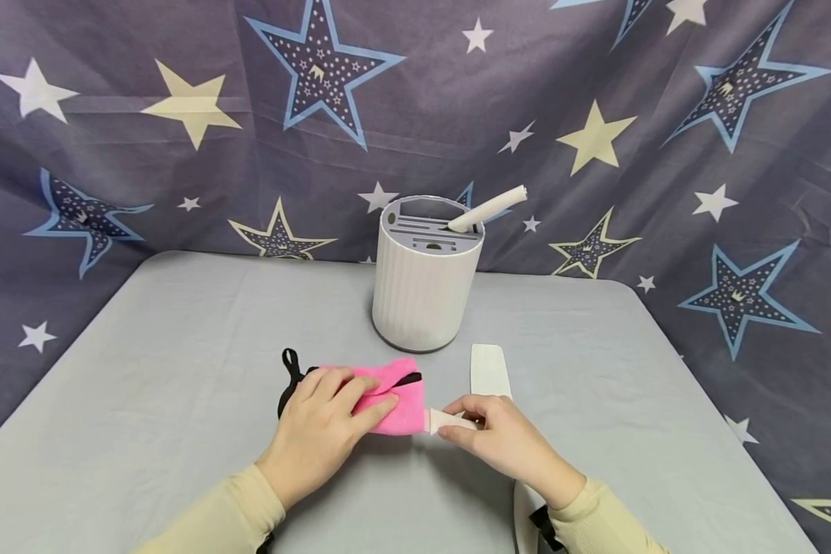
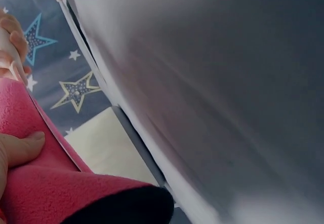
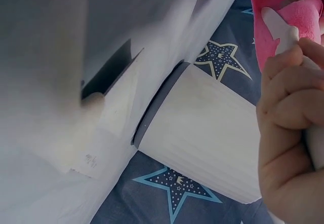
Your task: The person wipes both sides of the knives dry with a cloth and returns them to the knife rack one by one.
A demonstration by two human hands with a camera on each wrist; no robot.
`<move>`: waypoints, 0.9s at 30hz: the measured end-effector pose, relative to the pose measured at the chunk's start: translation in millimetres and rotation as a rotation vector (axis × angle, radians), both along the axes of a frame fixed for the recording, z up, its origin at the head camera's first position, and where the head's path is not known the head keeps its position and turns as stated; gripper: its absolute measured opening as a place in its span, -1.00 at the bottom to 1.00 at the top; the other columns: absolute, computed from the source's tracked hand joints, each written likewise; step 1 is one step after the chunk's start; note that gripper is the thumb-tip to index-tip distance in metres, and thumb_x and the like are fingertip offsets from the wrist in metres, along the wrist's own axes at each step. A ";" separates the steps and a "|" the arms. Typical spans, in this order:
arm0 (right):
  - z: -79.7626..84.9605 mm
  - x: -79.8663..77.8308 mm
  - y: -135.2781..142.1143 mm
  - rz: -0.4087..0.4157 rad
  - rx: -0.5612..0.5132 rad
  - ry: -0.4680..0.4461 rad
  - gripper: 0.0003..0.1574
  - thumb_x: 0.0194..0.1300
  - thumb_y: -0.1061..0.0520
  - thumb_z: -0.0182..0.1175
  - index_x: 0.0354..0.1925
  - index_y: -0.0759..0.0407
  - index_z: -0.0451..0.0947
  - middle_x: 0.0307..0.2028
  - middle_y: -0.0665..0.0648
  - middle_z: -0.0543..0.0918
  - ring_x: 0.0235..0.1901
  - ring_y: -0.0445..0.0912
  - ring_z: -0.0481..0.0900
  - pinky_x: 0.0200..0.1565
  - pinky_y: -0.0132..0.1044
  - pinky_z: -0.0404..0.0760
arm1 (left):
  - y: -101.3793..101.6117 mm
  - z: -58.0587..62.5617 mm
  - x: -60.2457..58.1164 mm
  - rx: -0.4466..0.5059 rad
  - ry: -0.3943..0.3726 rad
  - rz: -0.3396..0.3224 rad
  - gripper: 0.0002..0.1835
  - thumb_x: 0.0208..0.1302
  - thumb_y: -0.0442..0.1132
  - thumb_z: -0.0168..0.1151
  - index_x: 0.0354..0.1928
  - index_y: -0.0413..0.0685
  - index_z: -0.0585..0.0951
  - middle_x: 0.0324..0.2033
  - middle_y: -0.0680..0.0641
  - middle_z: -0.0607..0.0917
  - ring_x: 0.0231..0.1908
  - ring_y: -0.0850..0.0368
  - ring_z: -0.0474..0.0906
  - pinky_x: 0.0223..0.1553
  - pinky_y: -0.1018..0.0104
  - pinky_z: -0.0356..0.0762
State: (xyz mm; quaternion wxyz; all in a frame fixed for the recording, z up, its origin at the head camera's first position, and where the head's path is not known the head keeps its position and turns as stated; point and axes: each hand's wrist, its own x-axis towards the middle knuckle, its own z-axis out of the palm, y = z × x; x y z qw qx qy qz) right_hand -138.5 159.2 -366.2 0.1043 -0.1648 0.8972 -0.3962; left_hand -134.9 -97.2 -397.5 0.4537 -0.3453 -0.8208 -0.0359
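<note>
My left hand (image 1: 325, 431) holds a folded pink cloth (image 1: 405, 408) with black trim and a black loop at its left end. In the left wrist view the thumb (image 2: 25, 150) presses on the fuzzy pink side. My right hand (image 1: 502, 435) grips the white handle of a knife (image 1: 446, 421). The cloth is folded around the knife's blade, which is mostly hidden. The right wrist view shows curled fingers (image 3: 293, 92) around the handle, its front end against the cloth.
A white ribbed knife block (image 1: 422, 296) stands at the back, with one white handle (image 1: 492, 209) sticking up from its slotted top. A flat white piece (image 1: 488, 365) lies beyond my right hand. Another white piece (image 1: 524, 515) shows by the right forearm.
</note>
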 end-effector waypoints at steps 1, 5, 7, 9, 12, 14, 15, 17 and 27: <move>0.1 0.3 0.5 -0.004 0.001 -0.007 -0.76 0.19 0.00 0.37 -0.21 0.09 0.71 -0.53 -0.07 0.57 -0.58 -0.27 0.37 -0.52 -0.40 0.41 | -1.4 -0.5 -0.2 -0.004 -0.003 0.002 -0.71 0.18 -0.19 0.07 -0.15 0.21 0.72 -0.20 -0.01 0.66 -0.19 -0.02 0.54 -0.09 0.10 0.48; 0.8 1.3 2.6 -0.011 0.004 -0.021 -0.79 0.19 0.00 0.37 -0.22 0.06 0.71 -0.51 -0.07 0.58 -0.57 -0.27 0.38 -0.50 -0.39 0.42 | -7.3 -1.6 -1.1 -0.008 -0.009 0.012 -0.70 0.18 -0.20 0.07 -0.14 0.22 0.72 -0.21 -0.02 0.66 -0.20 -0.03 0.53 -0.07 0.09 0.47; 0.9 0.9 4.0 -0.010 -0.001 -0.019 -0.79 0.20 0.00 0.37 -0.22 0.06 0.72 -0.48 -0.07 0.61 -0.56 -0.26 0.40 -0.48 -0.39 0.43 | -10.2 -1.6 -1.7 -0.006 -0.009 0.019 -0.70 0.19 -0.23 0.06 -0.15 0.22 0.71 -0.21 -0.02 0.65 -0.20 -0.04 0.53 -0.08 0.09 0.47; 1.1 0.5 5.3 -0.010 -0.006 -0.016 -0.78 0.19 0.00 0.37 -0.22 0.06 0.72 -0.47 -0.06 0.62 -0.55 -0.25 0.40 -0.47 -0.39 0.43 | -13.0 -1.4 -2.2 0.002 -0.006 0.020 -0.68 0.21 -0.27 0.05 -0.14 0.22 0.72 -0.21 -0.02 0.66 -0.21 -0.04 0.53 -0.09 0.09 0.47; 1.8 0.0 6.9 -0.016 -0.007 -0.018 -0.78 0.19 -0.01 0.37 -0.22 0.06 0.72 -0.48 -0.06 0.62 -0.55 -0.25 0.40 -0.47 -0.39 0.43 | -17.0 -1.0 -2.7 0.017 -0.004 0.023 -0.66 0.22 -0.31 0.03 -0.14 0.20 0.72 -0.21 -0.03 0.66 -0.21 -0.05 0.53 -0.10 0.09 0.47; 2.6 0.2 7.6 -0.025 -0.008 -0.025 -0.77 0.19 -0.02 0.38 -0.21 0.05 0.72 -0.49 -0.06 0.60 -0.56 -0.25 0.40 -0.48 -0.38 0.43 | -19.6 -1.0 -2.9 0.021 -0.009 0.029 -0.64 0.23 -0.33 0.01 -0.13 0.20 0.72 -0.21 -0.03 0.66 -0.21 -0.05 0.53 -0.10 0.08 0.47; 3.0 0.3 7.9 -0.029 -0.008 -0.029 -0.77 0.19 -0.03 0.38 -0.21 0.04 0.72 -0.50 -0.06 0.59 -0.57 -0.25 0.40 -0.49 -0.38 0.43 | -20.8 -1.1 -3.1 0.022 -0.010 0.032 -0.64 0.22 -0.34 0.01 -0.13 0.20 0.72 -0.21 -0.03 0.66 -0.21 -0.05 0.54 -0.11 0.08 0.48; 4.1 0.6 8.8 -0.033 -0.017 -0.040 -0.75 0.19 -0.02 0.38 -0.20 0.06 0.72 -0.52 -0.05 0.58 -0.58 -0.24 0.42 -0.51 -0.38 0.44 | -23.2 -1.4 -3.6 0.023 -0.014 0.043 -0.63 0.22 -0.33 0.01 -0.12 0.20 0.73 -0.21 -0.04 0.66 -0.20 -0.05 0.54 -0.12 0.07 0.47; 5.6 0.5 10.5 -0.030 -0.034 -0.063 -0.72 0.20 -0.01 0.37 -0.17 0.12 0.71 -0.56 -0.04 0.57 -0.62 -0.23 0.43 -0.57 -0.37 0.45 | -26.3 0.1 -3.0 0.040 -0.018 0.057 -0.65 0.21 -0.31 0.02 -0.12 0.17 0.73 -0.22 -0.07 0.65 -0.21 -0.09 0.53 -0.16 0.03 0.47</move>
